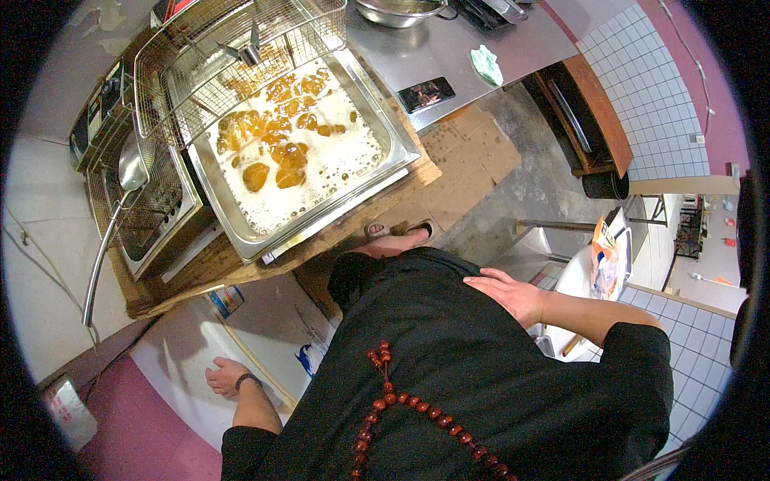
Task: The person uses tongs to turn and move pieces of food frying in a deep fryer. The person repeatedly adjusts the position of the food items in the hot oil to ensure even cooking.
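My left hand rests with loosely bent fingers on the white lid of what looks like a chest freezer. A dark bracelet circles that wrist, and no object shows in the hand. My right hand lies flat against my black clothing at the hip, its fingers a little apart. Before me, a steel deep-fryer tank is full of foaming oil. Several golden-brown fried pieces float in it. A wire fry basket sits over the tank's far left part.
A steel ladle lies on a second fryer at left. On the steel counter are a phone, a pale green cloth and a metal bowl. Cardboard covers part of the floor. Plastic packaging stands at right.
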A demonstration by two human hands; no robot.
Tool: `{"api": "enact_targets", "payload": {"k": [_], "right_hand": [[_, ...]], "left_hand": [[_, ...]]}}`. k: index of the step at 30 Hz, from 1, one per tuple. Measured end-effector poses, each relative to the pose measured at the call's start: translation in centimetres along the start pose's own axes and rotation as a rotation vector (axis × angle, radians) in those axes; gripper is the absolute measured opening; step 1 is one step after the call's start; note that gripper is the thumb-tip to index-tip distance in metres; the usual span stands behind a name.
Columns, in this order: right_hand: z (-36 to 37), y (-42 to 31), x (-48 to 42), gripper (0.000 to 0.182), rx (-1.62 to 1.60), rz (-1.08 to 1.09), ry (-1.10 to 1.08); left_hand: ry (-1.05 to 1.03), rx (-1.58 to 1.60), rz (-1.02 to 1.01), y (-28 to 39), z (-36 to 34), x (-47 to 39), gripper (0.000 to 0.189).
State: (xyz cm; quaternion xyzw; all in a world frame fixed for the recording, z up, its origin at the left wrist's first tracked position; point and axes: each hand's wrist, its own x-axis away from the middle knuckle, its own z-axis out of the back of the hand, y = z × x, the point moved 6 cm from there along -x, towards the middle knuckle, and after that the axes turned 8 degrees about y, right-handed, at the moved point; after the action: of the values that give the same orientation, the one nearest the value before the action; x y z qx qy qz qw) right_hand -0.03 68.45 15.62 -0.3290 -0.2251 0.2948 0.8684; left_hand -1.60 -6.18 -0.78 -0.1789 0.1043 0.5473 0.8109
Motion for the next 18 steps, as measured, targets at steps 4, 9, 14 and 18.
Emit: {"api": "enact_targets", "payload": {"k": [4,9,14,18], "right_hand": [[-0.05,0.14,0.09,0.082,0.007,0.008,0.012],[-0.35,0.52,0.25,0.088,0.007,0.007,0.014],[-0.39,0.44,0.39,0.094,0.017,0.009,-0.001],[-0.19,0.0,0.29,0.092,0.023,0.019,0.006]], "left_hand": [[0.011,0.004,0.015,-0.13,-0.19,-0.14,0.053],[-0.01,0.0,0.003,-0.1,-0.3,-0.11,0.054],[-0.031,0.001,0.001,-0.09,-0.35,0.11,0.054],[-0.001,0.009,-0.005,-0.3,-0.61,-0.22,0.054]]}}
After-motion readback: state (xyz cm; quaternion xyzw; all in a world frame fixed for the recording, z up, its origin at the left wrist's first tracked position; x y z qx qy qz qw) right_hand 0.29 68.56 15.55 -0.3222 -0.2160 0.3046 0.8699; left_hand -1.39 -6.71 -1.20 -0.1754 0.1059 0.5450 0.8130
